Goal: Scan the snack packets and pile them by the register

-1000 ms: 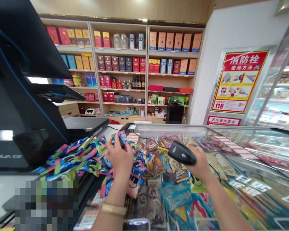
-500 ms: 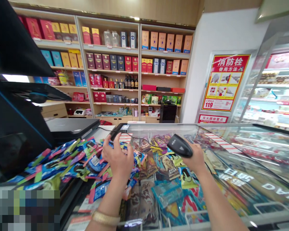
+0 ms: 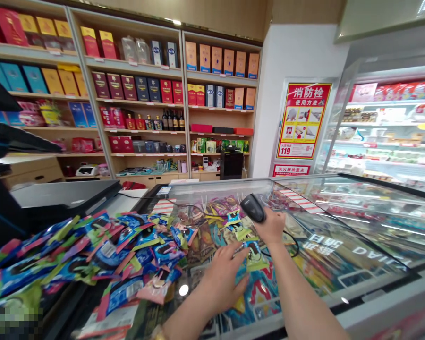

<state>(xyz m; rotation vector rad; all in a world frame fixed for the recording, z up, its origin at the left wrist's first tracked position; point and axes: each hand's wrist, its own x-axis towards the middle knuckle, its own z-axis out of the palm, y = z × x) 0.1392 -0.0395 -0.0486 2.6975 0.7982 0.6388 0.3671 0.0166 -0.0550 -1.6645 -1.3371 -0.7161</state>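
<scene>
My right hand (image 3: 272,225) is wrapped round a black handheld barcode scanner (image 3: 253,208), raised over the glass top of a chest freezer (image 3: 230,186). A cable trails from beneath that hand. My left hand (image 3: 221,274) reaches across the glass with its fingers stretched out and thumb apart. Its fingertips are at the edge of a green-and-blue snack packet (image 3: 257,259); whether they touch it I cannot tell. Another similar packet (image 3: 235,222) lies just beyond, left of the scanner. A large heap of blue, pink and green packets (image 3: 106,250) spreads to the left.
A dark monitor stand (image 3: 0,203) and a flat black device (image 3: 65,193) stand at the left. Shelves of boxed bottles (image 3: 141,89) line the back wall. A red-and-yellow poster (image 3: 304,120) hangs on the white pillar, with a lit refrigerated display (image 3: 393,127) at right.
My left hand has moved from above the heap rightward and nearer, to the green-and-blue packet. The scanner stays in my right hand, tilted more steeply. The view has turned to the right.
</scene>
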